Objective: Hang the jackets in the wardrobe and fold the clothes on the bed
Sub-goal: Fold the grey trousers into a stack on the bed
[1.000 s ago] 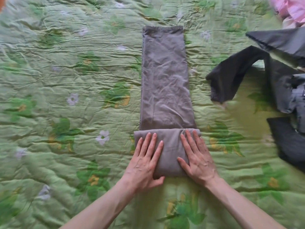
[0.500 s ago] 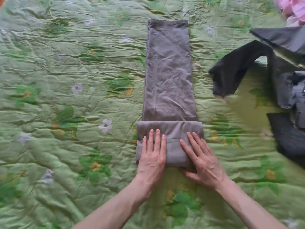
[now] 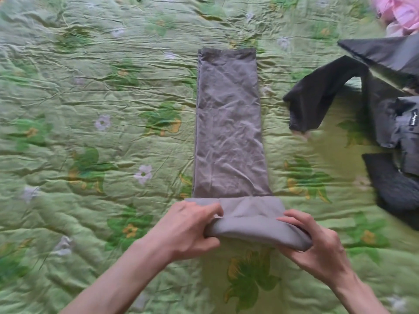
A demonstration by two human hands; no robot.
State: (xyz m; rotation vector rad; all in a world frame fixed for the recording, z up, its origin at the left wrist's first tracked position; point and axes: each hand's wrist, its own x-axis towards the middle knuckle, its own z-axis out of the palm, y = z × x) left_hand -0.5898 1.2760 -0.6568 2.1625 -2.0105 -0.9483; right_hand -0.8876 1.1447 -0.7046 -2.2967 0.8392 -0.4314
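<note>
A pair of grey trousers [image 3: 229, 132] lies folded lengthwise in a long strip down the middle of the green flowered bedspread [image 3: 90, 98]. Its near end is folded over into a thick band. My left hand [image 3: 190, 230] grips the left end of that band, thumb under and fingers on top. At the band's right end, my right hand [image 3: 317, 243] grips the fabric and holds it lifted off the bed. A dark grey jacket [image 3: 385, 114] lies crumpled at the right, one sleeve reaching toward the trousers.
Pink fabric [image 3: 399, 12] shows at the top right corner. The bedspread is wrinkled and stretches wide to the left of the trousers. The jacket's dark pieces fill the right edge of the bed.
Both hands lay flat on the folded end before. Now they have curled around its two ends and raised it off the bedspread.
</note>
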